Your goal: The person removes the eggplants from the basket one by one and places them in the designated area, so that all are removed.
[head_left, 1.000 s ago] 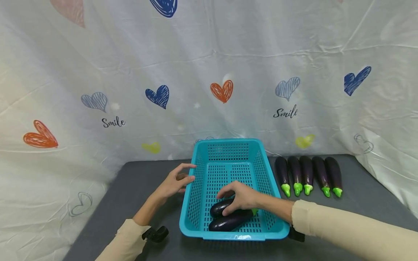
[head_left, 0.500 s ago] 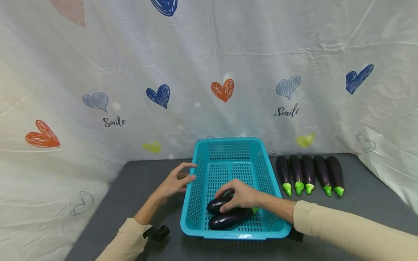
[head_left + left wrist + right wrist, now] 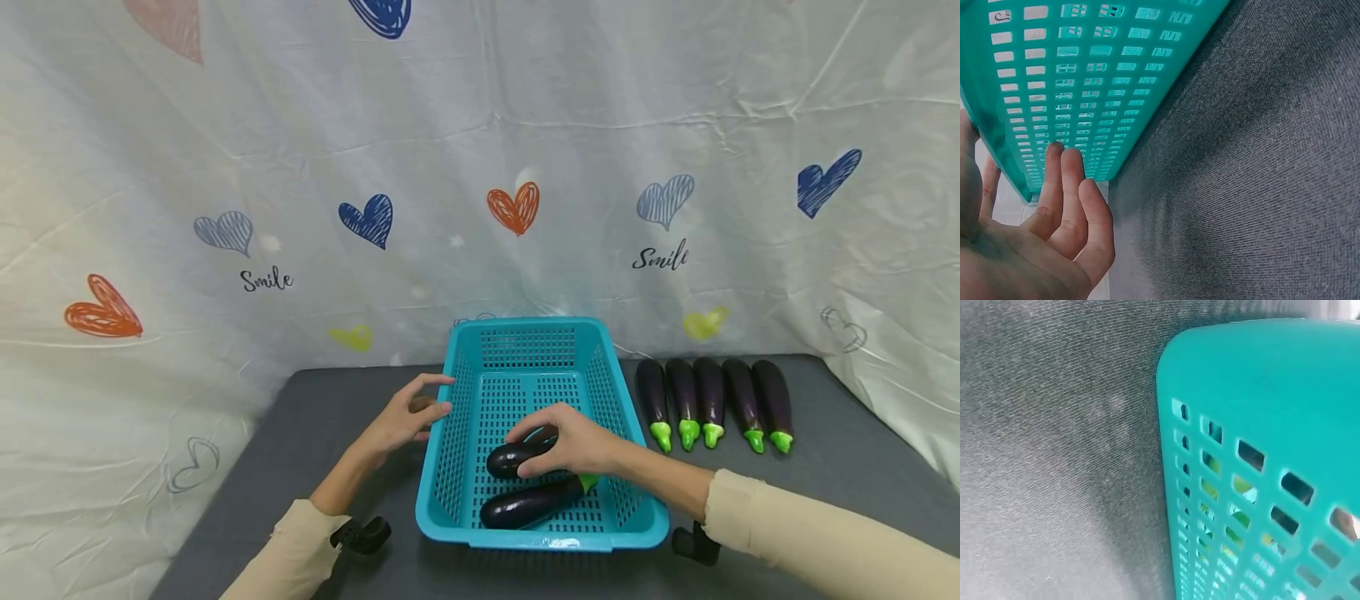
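Note:
Inside the blue plastic basket [image 3: 615, 392] my right hand [image 3: 573, 442] grips a dark purple eggplant [image 3: 510, 460] between thumb and fingers. The hand covers this eggplant's stem end. A second eggplant [image 3: 528, 506] lies nearer the basket's front wall, its green cap to the right. My left hand [image 3: 405, 417] is at the left side of the basket, with its index finger and thumb at the rim. In the left wrist view its other fingers [image 3: 1072, 200] extend along the perforated outer wall [image 3: 1079, 81]. The right wrist view shows the basket's outer side but not the hand.
On the dark grey table [image 3: 330, 417], right of the basket, several eggplants [image 3: 711, 396] stand in a row with green caps towards me. A white curtain [image 3: 450, 125] printed with hearts hangs behind the table. Black wrist straps [image 3: 363, 533] are on both arms.
My right hand has shifted the gripped eggplant first left, then right and away from me, so a gap now shows between it and the front eggplant. The left hand stays at the rim.

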